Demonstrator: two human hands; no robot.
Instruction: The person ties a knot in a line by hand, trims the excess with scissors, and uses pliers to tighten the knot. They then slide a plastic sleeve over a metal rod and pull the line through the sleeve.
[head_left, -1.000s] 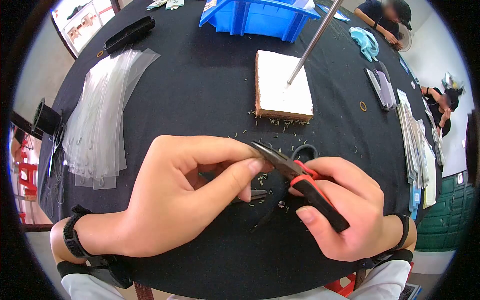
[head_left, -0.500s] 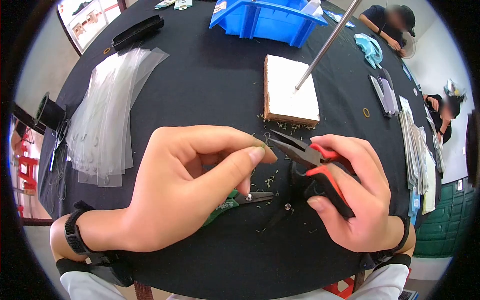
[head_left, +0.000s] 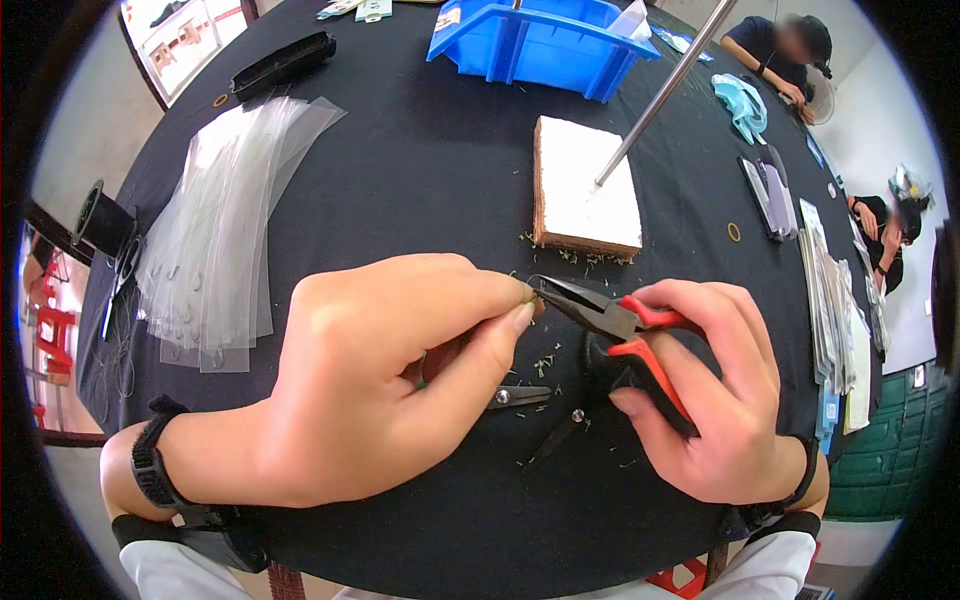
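My left hand [head_left: 390, 375] is closed, thumb and index finger pinching a small hook [head_left: 537, 283] that is mostly covered by the fingertips. My right hand [head_left: 715, 390] is wrapped round long-nose pliers [head_left: 612, 320] with red and black handles. The jaws point left, their tips right at the hook and my left fingertips. Below the left hand, scissor blades [head_left: 522, 396] stick out, the handles hidden behind it. A second, dark cutting tool [head_left: 560, 436] lies under the pliers, partly covered by my right hand. Small pale clippings [head_left: 545, 360] are scattered about on the black cloth.
A white-topped block [head_left: 590, 190] with a metal rod [head_left: 665, 92] stands ahead, before a blue bin [head_left: 540, 45]. Clear plastic sleeves [head_left: 225, 220], a black spool [head_left: 100, 222] and small scissors [head_left: 122, 275] lie left. A stapler [head_left: 768, 195] and packets [head_left: 835, 310] lie right. Two people sit beyond.
My left hand has turned, bringing its pinch up to the plier tips. The plier jaws, spread before, are now closer together. The view has shifted slightly.
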